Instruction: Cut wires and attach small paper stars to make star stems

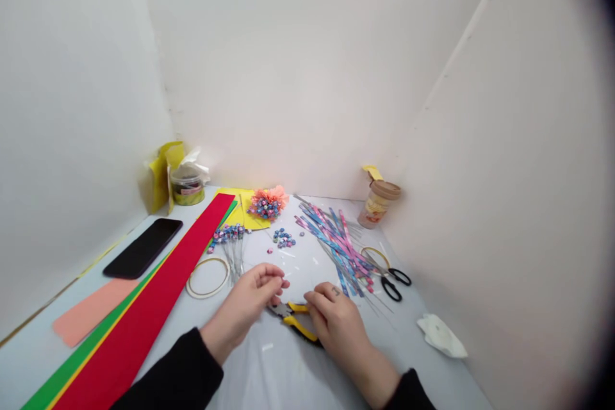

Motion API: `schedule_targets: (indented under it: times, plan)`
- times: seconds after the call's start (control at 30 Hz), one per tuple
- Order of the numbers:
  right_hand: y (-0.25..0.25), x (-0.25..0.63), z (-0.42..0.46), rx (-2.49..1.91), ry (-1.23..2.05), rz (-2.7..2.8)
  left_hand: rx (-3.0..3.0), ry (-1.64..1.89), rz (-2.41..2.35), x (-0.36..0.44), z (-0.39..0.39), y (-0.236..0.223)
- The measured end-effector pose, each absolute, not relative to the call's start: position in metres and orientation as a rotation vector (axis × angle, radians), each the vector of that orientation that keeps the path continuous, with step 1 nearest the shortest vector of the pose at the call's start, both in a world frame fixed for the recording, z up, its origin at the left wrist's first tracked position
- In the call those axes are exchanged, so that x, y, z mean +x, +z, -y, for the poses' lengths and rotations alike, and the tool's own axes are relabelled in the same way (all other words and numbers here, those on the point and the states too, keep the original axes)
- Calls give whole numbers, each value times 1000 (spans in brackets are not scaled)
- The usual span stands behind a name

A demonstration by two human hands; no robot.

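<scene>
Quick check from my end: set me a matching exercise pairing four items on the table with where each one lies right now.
1. Yellow-handled pliers
2. Black-handled scissors
3. Black smartphone
4. Crumpled white tissue

A. Left of the red paper strip
B. Under the right hand
C. Table's right edge
D. Beside the blue-and-pink paper strips

Pairs: 1-B, 2-D, 3-A, 4-C

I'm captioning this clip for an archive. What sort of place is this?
Probably a small craft corner: white walls around a table holding patterned paper strips, yellow-handled pliers and black-handled scissors.
</scene>
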State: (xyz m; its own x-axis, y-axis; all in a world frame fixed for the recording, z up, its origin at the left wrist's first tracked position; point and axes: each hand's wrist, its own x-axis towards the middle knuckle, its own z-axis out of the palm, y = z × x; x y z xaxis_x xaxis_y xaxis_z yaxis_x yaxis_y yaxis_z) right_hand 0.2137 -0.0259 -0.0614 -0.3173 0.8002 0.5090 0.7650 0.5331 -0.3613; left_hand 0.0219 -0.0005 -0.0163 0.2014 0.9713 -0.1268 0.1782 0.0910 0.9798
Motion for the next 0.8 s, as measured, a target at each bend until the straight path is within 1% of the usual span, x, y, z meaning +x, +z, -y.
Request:
schedule_targets:
  times: [0.1,0.23,0.57,0.8]
  plan:
    - [-58,213,27,-1200,40,2079,904,977,-1031,23,15,-23]
    - [-53,207,36,-1086,78,1975,701,1024,-916,24,19,-32]
    - [-48,193,52,-1054,246,1907,691,955,-830,30,27,-31]
    - [-40,195,53,-1055,169,1843,703,927,-856,29,31,-34]
